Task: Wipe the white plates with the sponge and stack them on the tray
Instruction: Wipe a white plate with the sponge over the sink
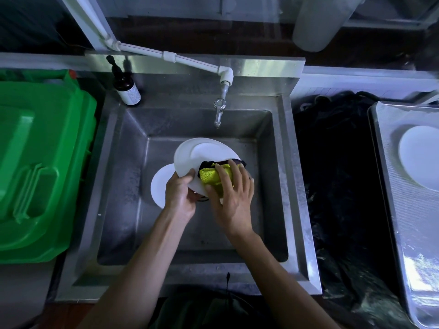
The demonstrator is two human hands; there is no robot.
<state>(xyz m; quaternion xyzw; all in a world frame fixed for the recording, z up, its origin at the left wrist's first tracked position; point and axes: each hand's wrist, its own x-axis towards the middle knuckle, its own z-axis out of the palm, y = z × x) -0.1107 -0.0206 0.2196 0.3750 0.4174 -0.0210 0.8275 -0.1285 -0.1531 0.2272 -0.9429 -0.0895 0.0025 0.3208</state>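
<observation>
Over the steel sink my left hand grips the near rim of a white plate, thumb on its upper face. My right hand holds a yellow and black sponge against the plate's right part, fingers curled over it. A second white plate lies lower in the basin to the left, partly hidden by the held plate and my left hand. At the far right a metal tray carries one white plate, cut off by the frame edge.
A tap on a white pipe hangs over the basin's back. A dark soap bottle stands at the sink's back left corner. A green bin lid fills the left side. Black plastic bagging lies between sink and tray.
</observation>
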